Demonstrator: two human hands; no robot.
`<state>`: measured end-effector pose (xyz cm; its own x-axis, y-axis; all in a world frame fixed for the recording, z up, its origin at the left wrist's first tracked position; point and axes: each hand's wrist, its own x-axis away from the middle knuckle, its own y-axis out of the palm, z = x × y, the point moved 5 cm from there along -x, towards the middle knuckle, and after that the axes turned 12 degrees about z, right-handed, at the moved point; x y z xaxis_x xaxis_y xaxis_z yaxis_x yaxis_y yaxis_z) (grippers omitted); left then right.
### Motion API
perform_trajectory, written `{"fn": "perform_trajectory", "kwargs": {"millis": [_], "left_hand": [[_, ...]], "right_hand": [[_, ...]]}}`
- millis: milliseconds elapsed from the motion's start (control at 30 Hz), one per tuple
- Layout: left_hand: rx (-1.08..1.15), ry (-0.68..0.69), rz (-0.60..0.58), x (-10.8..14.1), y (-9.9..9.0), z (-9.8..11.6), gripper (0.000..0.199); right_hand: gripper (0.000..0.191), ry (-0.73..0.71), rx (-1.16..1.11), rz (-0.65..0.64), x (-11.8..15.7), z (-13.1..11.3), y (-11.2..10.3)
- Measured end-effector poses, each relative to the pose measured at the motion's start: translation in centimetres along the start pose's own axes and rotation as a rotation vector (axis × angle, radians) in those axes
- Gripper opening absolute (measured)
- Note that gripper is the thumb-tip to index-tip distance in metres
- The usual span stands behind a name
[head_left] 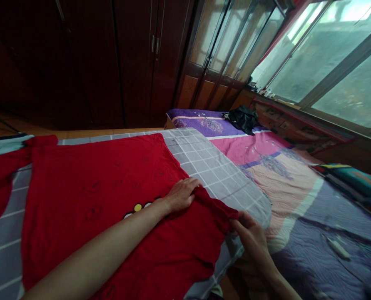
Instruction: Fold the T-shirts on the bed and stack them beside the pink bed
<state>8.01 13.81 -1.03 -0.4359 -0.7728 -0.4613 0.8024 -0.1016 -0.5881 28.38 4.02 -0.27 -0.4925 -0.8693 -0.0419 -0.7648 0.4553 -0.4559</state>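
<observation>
A red shirt (pixel 110 166) lies spread over a grey cloth with white checks (pixel 204 154). Part of a print with yellow and white spots shows on it, partly covered by my left forearm. My left hand (pixel 180 195) rests on the shirt near its far right edge, fingers closed on the fabric there. Farther right and nearer to me, my right hand (pixel 250 231) pinches a corner of the same edge between thumb and fingers. Between the two hands the edge is bunched and slightly raised. The shirt's near part is wrinkled.
Behind the checked surface is a bed with a patchwork cover (pixel 244 150), bearing a black bundle (pixel 243 118), folded textiles (pixel 354 183) and a white power strip (pixel 338 248). Light-blue fabric (pixel 4 146) lies far left. Dark wardrobes (pixel 135 62) and windows (pixel 316 54) stand beyond.
</observation>
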Motion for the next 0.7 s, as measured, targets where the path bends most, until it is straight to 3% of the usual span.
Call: {"fn": "perform_trajectory", "kwargs": {"millis": [133,267,333,433,500,600,700], "left_hand": [[-0.117,0.051,-0.039,-0.1,0.3,0.2,0.045],[-0.200,0.119,-0.077,-0.2,0.4,0.8,0.048],[-0.214,0.145,-0.093,-0.2,0.4,1.1,0.053],[-0.201,0.142,-0.120,-0.3,0.4,1.2,0.042],[-0.188,0.114,-0.128,-0.3,0.3,1.0,0.028],[-0.183,0.069,-0.109,-0.5,0.1,0.6,0.019],[-0.112,0.055,-0.075,-0.7,-0.1,0.5,0.035]], "right_hand": [[0.026,-0.142,0.082,0.072,1.0,0.3,0.1],[0.020,-0.470,0.319,0.062,2.4,-0.4,1.0],[0.011,-0.625,0.331,0.087,3.1,-1.0,1.1],[0.004,-0.793,0.262,0.143,3.9,-1.6,0.7],[0.011,-0.893,0.237,0.121,4.5,-1.7,0.6],[0.019,-0.978,0.229,0.053,5.1,-1.7,1.0],[0.021,-0.975,0.228,0.036,5.3,-1.6,1.4]]}}
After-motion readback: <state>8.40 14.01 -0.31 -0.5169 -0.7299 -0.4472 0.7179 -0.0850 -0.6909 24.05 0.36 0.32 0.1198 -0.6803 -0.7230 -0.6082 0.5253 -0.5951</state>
